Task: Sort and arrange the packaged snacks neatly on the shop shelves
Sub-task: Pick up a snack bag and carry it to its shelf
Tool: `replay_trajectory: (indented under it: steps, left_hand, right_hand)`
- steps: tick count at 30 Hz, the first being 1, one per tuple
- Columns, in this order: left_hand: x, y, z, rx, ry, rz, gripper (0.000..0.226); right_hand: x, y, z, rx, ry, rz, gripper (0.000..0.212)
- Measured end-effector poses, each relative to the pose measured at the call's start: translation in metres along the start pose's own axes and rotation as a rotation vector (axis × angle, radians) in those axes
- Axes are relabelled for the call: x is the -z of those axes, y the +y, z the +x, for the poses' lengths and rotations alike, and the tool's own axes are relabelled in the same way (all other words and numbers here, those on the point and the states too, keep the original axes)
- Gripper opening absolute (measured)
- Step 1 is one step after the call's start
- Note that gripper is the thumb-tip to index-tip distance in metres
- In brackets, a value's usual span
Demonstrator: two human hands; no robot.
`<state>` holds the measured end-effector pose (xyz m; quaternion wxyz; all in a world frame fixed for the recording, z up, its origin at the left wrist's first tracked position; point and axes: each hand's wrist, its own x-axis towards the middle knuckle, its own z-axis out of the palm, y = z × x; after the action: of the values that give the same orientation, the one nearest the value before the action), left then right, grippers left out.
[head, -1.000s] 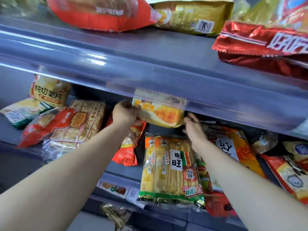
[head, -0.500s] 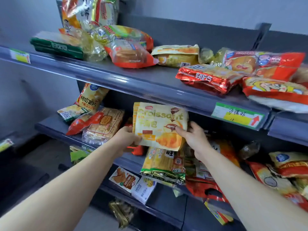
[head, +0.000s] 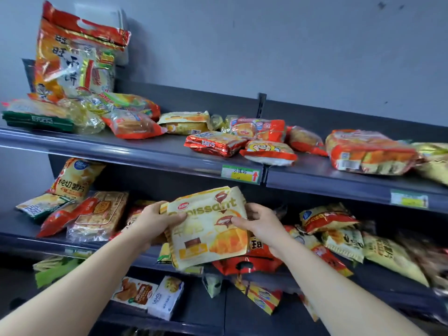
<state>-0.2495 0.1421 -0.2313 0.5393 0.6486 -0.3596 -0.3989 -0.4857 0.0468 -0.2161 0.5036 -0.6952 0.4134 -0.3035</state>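
Note:
A yellow croissant bag (head: 206,226) is held in front of the middle shelf (head: 19,235), clear of it. My left hand (head: 155,220) grips its left edge with the thumb across the front. My right hand (head: 260,223) grips its right edge. Another yellow croissant bag (head: 185,122) lies flat on the top shelf (head: 150,151) among red and orange snack packs. The middle shelf holds a jumble of chip bags, cracker packs and a red bag (head: 249,259) just below the held one.
A tall orange rice-cracker bag (head: 72,57) stands at the top shelf's left end. A price tag (head: 240,174) sits on the top shelf's front rail. Small boxes (head: 164,297) lie on the lowest shelf. A grey wall rises behind.
Both hands have drawn the croissant bag out from under the top shelf and toward me. The view has pulled back and risen, so the whole top shelf shows.

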Motion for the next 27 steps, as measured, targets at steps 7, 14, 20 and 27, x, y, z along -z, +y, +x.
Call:
replay_trajectory:
  steps: [7,14,20,27]
  left_hand:
    - [-0.078,0.053,-0.034,-0.196,-0.027,-0.029,0.016]
    - [-0.171,0.106,-0.051,-0.241,-0.108,-0.145,0.02]
    - [-0.278,0.142,-0.068,-0.302,-0.204,-0.18,0.026]
    - [-0.422,0.176,-0.086,-0.371,-0.291,-0.171,0.014]
  right_hand:
    - [0.076,-0.029,-0.069,0.093,0.227,0.028,0.042]
    - [0.169,-0.033,-0.129,0.14,0.386,-0.038,0.072]
    - [0.272,-0.018,-0.166,0.139,0.484,0.046,0.041]
    - [0.412,0.009,-0.203,0.117,0.59,0.013,0.028]
